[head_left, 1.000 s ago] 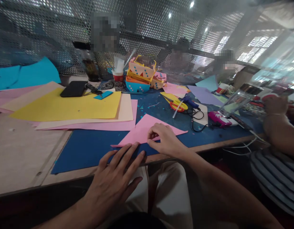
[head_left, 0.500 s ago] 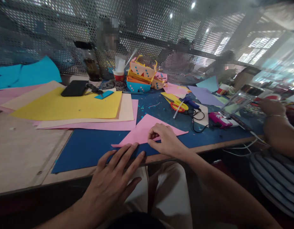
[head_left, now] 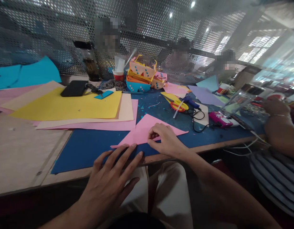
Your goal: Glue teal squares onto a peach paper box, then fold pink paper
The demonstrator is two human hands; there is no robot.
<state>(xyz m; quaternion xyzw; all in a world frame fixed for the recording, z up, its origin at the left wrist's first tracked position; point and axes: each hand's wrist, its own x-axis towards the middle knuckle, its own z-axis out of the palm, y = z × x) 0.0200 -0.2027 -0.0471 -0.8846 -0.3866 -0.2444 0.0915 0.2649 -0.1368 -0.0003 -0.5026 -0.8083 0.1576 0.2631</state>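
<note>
A sheet of pink paper (head_left: 139, 132), folded into a wide triangle, lies on the blue mat (head_left: 82, 149) with its long side toward me. My left hand (head_left: 115, 168) is open, palm down with fingers spread, and its fingertips touch the near left edge of the paper. Curled in on itself, my right hand (head_left: 164, 140) rests over the paper's near edge right of the middle. Its thumb and fingers close on the paper there, and part of the edge is hidden behind them.
Stacked coloured sheets (head_left: 89, 106) bear a black pouch (head_left: 74, 88) at left. Behind are a paper cup (head_left: 118, 75) and paper baskets (head_left: 138, 86). Scissors (head_left: 179, 106), a blue glue gun (head_left: 191, 102) and a pink device (head_left: 220, 119) lie right, near another person's arm (head_left: 278, 124).
My left hand has shifted slightly left along the paper's near edge. My right hand and the pink paper look almost unchanged. The other person's hand at the far right has moved a little.
</note>
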